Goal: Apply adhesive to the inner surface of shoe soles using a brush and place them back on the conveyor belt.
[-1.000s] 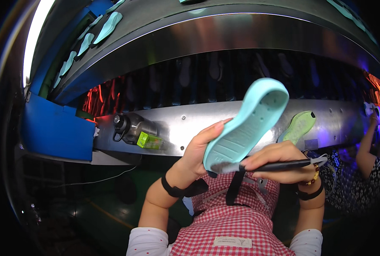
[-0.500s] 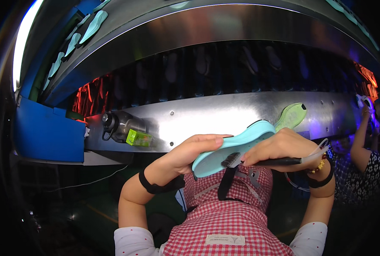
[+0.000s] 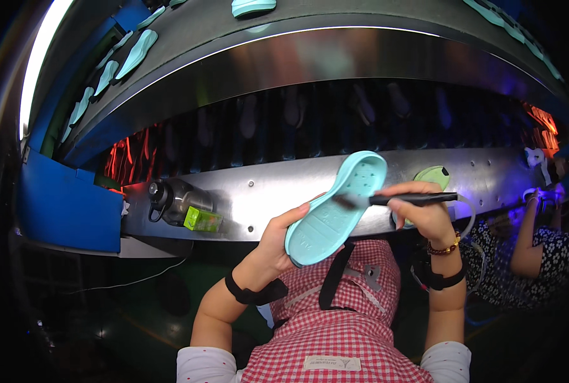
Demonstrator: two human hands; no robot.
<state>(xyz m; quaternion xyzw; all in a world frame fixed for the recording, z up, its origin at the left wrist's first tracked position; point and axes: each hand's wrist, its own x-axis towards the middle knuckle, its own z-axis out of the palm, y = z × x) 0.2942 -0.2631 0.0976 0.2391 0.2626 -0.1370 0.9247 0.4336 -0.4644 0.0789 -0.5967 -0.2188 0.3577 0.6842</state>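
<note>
My left hand (image 3: 278, 239) grips a light turquoise shoe sole (image 3: 335, 207) by its lower edge and holds it tilted, tread side facing me, in front of the steel machine ledge (image 3: 265, 191). My right hand (image 3: 422, 214) is closed on a thin black brush (image 3: 402, 200), whose bristle tip touches the middle of the sole. Both wrists wear black bands, and the right one also has a beaded bracelet. A red checked apron (image 3: 342, 319) covers my front below the hands.
A dark bottle (image 3: 176, 199) and a small green box (image 3: 203, 219) lie on the ledge at left. A green sole (image 3: 432, 175) rests behind my right hand. Several turquoise soles (image 3: 137, 52) ride the curved conveyor above. Another person in a floral top (image 3: 540, 255) works at right.
The sole went from raised upright to lowered flat near my chest, then back up tilted. The brush has moved onto its middle.
</note>
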